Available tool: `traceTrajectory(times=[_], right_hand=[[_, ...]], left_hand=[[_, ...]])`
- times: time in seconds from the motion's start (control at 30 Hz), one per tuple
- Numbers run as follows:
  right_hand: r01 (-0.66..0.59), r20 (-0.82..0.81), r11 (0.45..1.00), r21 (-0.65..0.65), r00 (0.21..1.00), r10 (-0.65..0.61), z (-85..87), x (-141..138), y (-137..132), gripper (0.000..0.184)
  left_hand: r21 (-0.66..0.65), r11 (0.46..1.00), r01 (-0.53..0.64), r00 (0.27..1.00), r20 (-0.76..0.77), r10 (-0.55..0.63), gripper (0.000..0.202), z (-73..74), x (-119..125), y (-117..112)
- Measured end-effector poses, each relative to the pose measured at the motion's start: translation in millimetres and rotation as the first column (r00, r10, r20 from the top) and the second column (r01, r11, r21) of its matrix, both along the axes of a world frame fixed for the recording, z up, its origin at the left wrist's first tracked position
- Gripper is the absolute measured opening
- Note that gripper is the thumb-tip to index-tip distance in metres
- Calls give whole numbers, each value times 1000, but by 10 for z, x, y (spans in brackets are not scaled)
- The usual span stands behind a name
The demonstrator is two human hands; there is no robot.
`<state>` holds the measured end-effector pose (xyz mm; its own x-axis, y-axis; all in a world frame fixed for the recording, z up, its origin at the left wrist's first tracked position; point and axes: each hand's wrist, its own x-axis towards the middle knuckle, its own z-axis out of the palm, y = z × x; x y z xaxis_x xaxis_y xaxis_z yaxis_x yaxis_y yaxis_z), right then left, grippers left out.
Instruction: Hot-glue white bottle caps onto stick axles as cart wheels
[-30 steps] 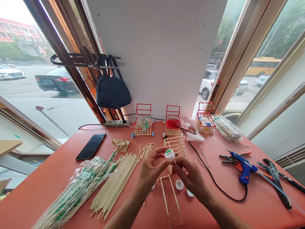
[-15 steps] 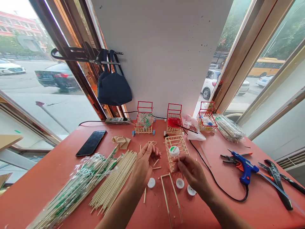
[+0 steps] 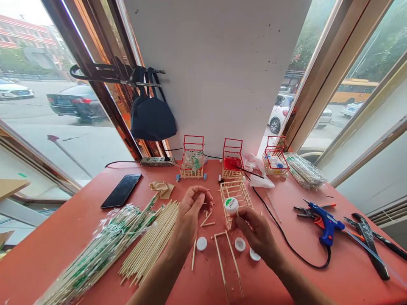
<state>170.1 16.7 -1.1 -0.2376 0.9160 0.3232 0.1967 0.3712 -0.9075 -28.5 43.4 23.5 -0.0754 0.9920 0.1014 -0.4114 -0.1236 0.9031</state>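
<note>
My right hand (image 3: 254, 228) pinches a short wooden stick, with a white bottle cap (image 3: 231, 205) bearing green print at its upper end. The cap is in front of a lattice frame of sticks (image 3: 243, 192). My left hand (image 3: 194, 207) is to the left, its fingers curled and the thumb near the fingertips; anything between them is too small or hidden to name. Below the hands lie three more white caps, among them a left one (image 3: 201, 244) and a middle one (image 3: 240, 244). A long narrow stick frame (image 3: 219, 258) lies between these two caps.
Small stick carts with red handles, such as the middle one (image 3: 232, 163), stand along the wall. Loose sticks (image 3: 152, 241) and a bagged bundle (image 3: 95, 254) lie left, near a phone (image 3: 121, 191). Right are a blue glue gun (image 3: 327, 220), its black cord and pliers (image 3: 365, 241).
My left hand has shifted slightly left, and its fingers are more curled. The cap in my right hand has turned and dropped a little.
</note>
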Motion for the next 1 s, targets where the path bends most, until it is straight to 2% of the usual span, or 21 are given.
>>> traceTrajectory(times=[0.23,0.6,0.7,0.8,0.83,0.93,1.0], right_hand=[[-18,0,1000,3,1000,18,-2,-11,7,19],[-27,-46,999,-25,999,26,-47,8,19,24],[-29,-41,999,-15,999,29,-42,6,32,24],[-36,-25,999,-16,999,36,-30,3,36,25],[-39,-24,999,-16,999,38,-29,1,35,26],[-42,-20,999,-11,999,42,-41,-2,36,27],[-45,-20,999,-12,999,45,-59,-2,41,27]], left_hand=[[-49,997,58,992,-106,-63,34,-74,-23,18],[12,1000,-23,999,-45,23,57,-48,-56,38],[24,999,-44,998,-47,45,48,-39,-67,48],[21,998,-59,992,-114,61,12,-42,-87,72],[24,998,-65,986,-154,68,8,-48,-93,80],[56,996,-76,968,-234,87,3,-62,-97,91],[65,995,-82,970,-222,95,5,-59,-93,82]])
